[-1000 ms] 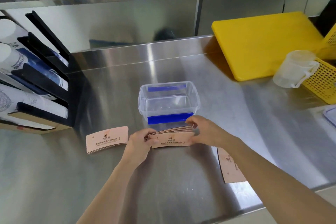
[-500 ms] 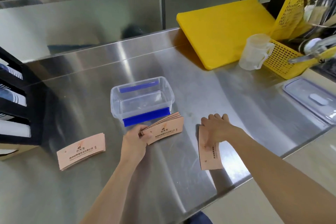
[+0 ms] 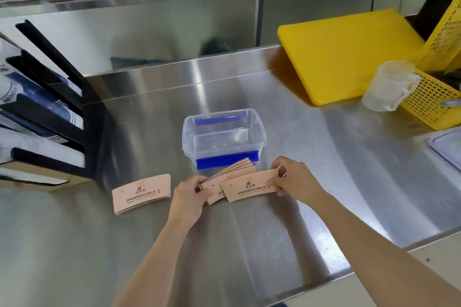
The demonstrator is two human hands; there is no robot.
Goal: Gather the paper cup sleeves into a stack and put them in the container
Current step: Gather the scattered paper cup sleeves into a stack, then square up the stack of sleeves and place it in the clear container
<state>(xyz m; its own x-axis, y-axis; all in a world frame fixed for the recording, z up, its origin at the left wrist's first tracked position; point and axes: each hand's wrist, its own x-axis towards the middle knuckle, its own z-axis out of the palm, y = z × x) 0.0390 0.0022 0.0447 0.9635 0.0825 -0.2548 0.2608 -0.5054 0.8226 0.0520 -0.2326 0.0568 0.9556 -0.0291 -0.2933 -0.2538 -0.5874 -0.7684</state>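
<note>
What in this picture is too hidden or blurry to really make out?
All in the head view:
- Count of sleeves in the fanned stack: they overlap, and the left hand covers one end.
- Printed text on the single sleeve held by the right hand: too small to read.
- Flat lid: cut off by the right edge.
- Contents of the yellow basket: mostly past the edge.

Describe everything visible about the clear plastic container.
The clear plastic container is a rectangular, see-through tub with rounded corners and a blue clip on its near and far sides. It stands upright and lidless on the steel counter, apparently empty. The fanned cup sleeves held just in front overlap its near blue clip; whether they touch it is unclear.
</note>
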